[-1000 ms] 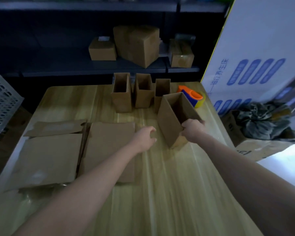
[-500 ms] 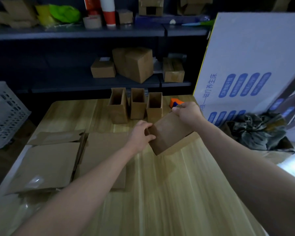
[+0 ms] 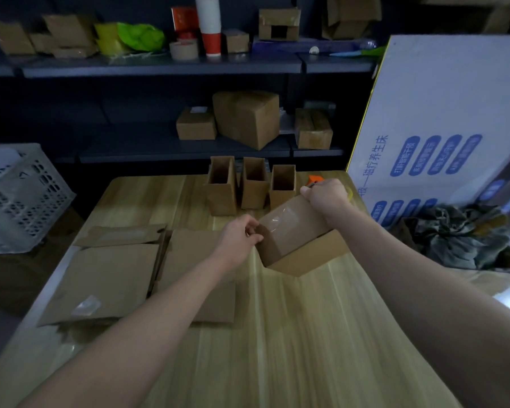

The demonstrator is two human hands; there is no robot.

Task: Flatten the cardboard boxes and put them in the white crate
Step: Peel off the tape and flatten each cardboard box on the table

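I hold a small brown cardboard box (image 3: 295, 240) tipped on its side above the wooden table (image 3: 306, 334), its taped bottom turned up toward me. My right hand (image 3: 326, 197) grips the box's far upper edge. My left hand (image 3: 240, 237) pinches at its near left corner. Three open upright boxes (image 3: 251, 187) stand in a row at the table's far edge. Flattened cardboard sheets (image 3: 109, 278) lie on the table's left part. The white crate (image 3: 21, 198) stands off the table's left side.
An orange tape dispenser (image 3: 315, 180) shows behind my right hand. A large white printed carton (image 3: 442, 119) leans at the right, with a box of dark cloth (image 3: 460, 237) below it. Dark shelves (image 3: 159, 66) with boxes, tape and cups stand behind the table.
The box stood upright and open a second ago; my right hand tipped it over and lifted it, and my left hand came onto its near corner. The camera has tilted upward.
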